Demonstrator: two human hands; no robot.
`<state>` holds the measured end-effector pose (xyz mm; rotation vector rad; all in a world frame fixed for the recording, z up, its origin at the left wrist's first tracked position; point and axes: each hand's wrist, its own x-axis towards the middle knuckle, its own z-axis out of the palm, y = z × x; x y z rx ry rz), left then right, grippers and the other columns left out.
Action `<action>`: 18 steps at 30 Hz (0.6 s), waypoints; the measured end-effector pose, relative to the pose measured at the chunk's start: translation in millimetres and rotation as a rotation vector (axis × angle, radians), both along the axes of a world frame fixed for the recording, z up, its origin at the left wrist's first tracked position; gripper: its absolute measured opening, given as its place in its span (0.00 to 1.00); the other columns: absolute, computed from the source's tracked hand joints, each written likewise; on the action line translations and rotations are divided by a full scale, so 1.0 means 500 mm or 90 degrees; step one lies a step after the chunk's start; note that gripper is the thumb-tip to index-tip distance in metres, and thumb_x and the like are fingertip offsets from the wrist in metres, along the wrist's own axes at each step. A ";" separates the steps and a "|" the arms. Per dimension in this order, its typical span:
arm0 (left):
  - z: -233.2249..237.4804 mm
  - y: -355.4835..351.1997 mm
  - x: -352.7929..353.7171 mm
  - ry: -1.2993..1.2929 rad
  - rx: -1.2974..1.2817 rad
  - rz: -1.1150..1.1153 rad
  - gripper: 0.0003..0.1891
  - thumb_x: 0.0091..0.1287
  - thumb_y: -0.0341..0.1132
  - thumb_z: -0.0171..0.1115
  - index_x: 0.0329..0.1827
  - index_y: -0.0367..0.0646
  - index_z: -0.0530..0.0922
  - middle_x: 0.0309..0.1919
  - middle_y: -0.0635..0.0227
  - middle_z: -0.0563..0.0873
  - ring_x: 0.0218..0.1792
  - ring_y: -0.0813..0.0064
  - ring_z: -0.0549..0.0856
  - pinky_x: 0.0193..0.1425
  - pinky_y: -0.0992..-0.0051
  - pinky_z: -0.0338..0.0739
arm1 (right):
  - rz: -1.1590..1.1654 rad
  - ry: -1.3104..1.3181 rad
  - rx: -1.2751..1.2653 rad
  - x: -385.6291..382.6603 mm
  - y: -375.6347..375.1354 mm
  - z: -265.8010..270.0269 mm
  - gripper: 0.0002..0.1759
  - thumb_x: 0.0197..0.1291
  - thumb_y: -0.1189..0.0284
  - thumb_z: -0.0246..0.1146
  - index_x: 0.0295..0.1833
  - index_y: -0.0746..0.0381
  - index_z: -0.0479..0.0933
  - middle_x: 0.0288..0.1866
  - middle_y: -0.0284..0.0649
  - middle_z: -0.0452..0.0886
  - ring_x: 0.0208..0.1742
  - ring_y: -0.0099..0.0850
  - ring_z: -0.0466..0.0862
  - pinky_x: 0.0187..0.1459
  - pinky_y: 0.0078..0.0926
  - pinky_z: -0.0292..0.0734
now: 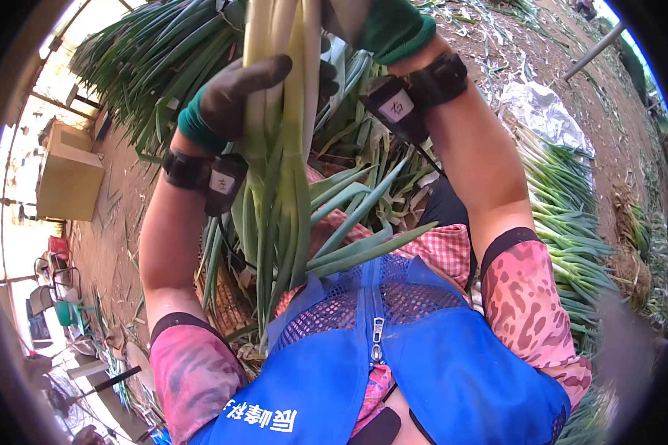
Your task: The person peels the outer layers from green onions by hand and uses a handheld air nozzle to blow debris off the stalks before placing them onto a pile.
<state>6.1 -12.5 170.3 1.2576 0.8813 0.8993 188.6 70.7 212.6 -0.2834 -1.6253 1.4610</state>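
Note:
A bunch of long green onions [278,148] hangs in front of my chest, pale stalks up and green leaves down. My left hand [237,93], in a dark glove with a green cuff, is closed round the stalks. Its thumb lies across the front, and dark fingertips show on the far side. My right hand [352,22], gloved the same way, is at the top edge beside the upper stalks. Its fingers are blurred and partly out of frame, so their grip does not show. The root ends of the bunch are cut off by the frame.
A large heap of green onions [156,59] lies at upper left. A long row of onions [564,215] lies at right, by a white plastic sheet [545,111]. Leaf scraps litter the soil. A cardboard box [70,174] and chairs [52,300] stand at left.

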 end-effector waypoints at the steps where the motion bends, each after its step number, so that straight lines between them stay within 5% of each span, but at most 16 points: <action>1: 0.018 -0.004 0.000 0.035 0.050 0.015 0.27 0.65 0.49 0.65 0.56 0.33 0.79 0.43 0.59 0.87 0.41 0.68 0.87 0.48 0.70 0.82 | 0.050 0.064 -0.010 -0.013 0.002 0.004 0.28 0.75 0.45 0.50 0.51 0.60 0.77 0.29 0.30 0.79 0.25 0.19 0.77 0.29 0.21 0.76; 2: 0.034 -0.008 0.001 0.070 0.101 0.029 0.27 0.65 0.49 0.65 0.56 0.33 0.80 0.43 0.59 0.87 0.41 0.68 0.87 0.47 0.70 0.82 | 0.100 0.128 -0.019 -0.021 0.008 0.009 0.28 0.75 0.44 0.50 0.50 0.59 0.77 0.28 0.30 0.79 0.24 0.18 0.76 0.28 0.20 0.75; 4: 0.050 0.015 -0.062 0.165 0.193 0.091 0.27 0.65 0.49 0.65 0.56 0.33 0.80 0.42 0.59 0.87 0.40 0.70 0.86 0.47 0.72 0.81 | 0.189 0.020 0.258 0.027 0.030 0.011 0.19 0.70 0.60 0.56 0.59 0.61 0.75 0.38 0.40 0.82 0.38 0.31 0.84 0.38 0.26 0.81; 5: 0.048 0.034 -0.106 0.217 0.279 0.147 0.27 0.65 0.49 0.65 0.56 0.33 0.80 0.42 0.60 0.87 0.40 0.71 0.86 0.47 0.73 0.81 | 0.003 0.023 0.484 -0.008 0.025 -0.058 0.19 0.68 0.70 0.56 0.62 0.61 0.72 0.40 0.46 0.82 0.41 0.38 0.85 0.41 0.31 0.82; 7: 0.116 0.030 -0.163 0.177 0.280 0.214 0.25 0.68 0.48 0.62 0.57 0.34 0.80 0.44 0.63 0.87 0.43 0.72 0.85 0.50 0.74 0.80 | -0.089 0.128 0.746 -0.104 0.007 -0.202 0.24 0.65 0.78 0.57 0.67 0.63 0.70 0.44 0.51 0.82 0.47 0.41 0.85 0.47 0.33 0.81; 9: 0.204 0.037 -0.261 0.127 0.276 0.262 0.24 0.72 0.47 0.59 0.59 0.35 0.80 0.47 0.65 0.86 0.47 0.72 0.85 0.55 0.74 0.78 | 0.213 0.020 0.369 -0.127 -0.120 -0.259 0.25 0.64 0.75 0.60 0.67 0.65 0.72 0.49 0.48 0.83 0.50 0.34 0.83 0.53 0.30 0.78; 10: 0.245 0.032 -0.281 0.102 0.275 0.285 0.23 0.73 0.46 0.58 0.60 0.36 0.80 0.48 0.66 0.86 0.50 0.73 0.84 0.57 0.74 0.78 | 0.382 -0.183 -0.059 -0.099 -0.224 -0.269 0.25 0.63 0.73 0.62 0.66 0.65 0.73 0.51 0.45 0.83 0.52 0.30 0.81 0.57 0.29 0.76; 11: 0.281 0.017 -0.279 0.202 0.373 0.332 0.22 0.73 0.45 0.58 0.58 0.35 0.80 0.47 0.64 0.86 0.49 0.71 0.85 0.57 0.73 0.78 | 0.400 -0.190 0.056 -0.082 -0.247 -0.291 0.25 0.62 0.72 0.63 0.65 0.64 0.75 0.53 0.42 0.83 0.53 0.28 0.81 0.58 0.28 0.75; 14: 0.372 -0.060 -0.263 0.515 0.654 0.458 0.20 0.71 0.43 0.59 0.54 0.33 0.81 0.46 0.61 0.87 0.46 0.66 0.86 0.56 0.67 0.81 | 0.577 -0.207 0.027 -0.103 -0.159 -0.546 0.25 0.61 0.68 0.65 0.65 0.57 0.78 0.54 0.37 0.85 0.52 0.25 0.81 0.58 0.29 0.75; 16: 0.454 -0.108 -0.268 0.657 0.756 0.490 0.18 0.71 0.40 0.59 0.52 0.32 0.82 0.45 0.59 0.87 0.44 0.64 0.86 0.54 0.66 0.82 | 0.371 -0.441 -0.013 0.003 -0.152 -0.407 0.27 0.60 0.65 0.65 0.65 0.59 0.77 0.55 0.41 0.86 0.50 0.27 0.83 0.57 0.29 0.76; 18: 0.568 -0.165 -0.352 0.658 0.694 0.451 0.15 0.71 0.35 0.56 0.49 0.31 0.82 0.46 0.58 0.86 0.42 0.66 0.86 0.51 0.67 0.83 | 0.325 -0.592 0.099 0.056 -0.081 -0.442 0.29 0.60 0.61 0.67 0.64 0.65 0.76 0.56 0.48 0.85 0.51 0.30 0.84 0.58 0.32 0.76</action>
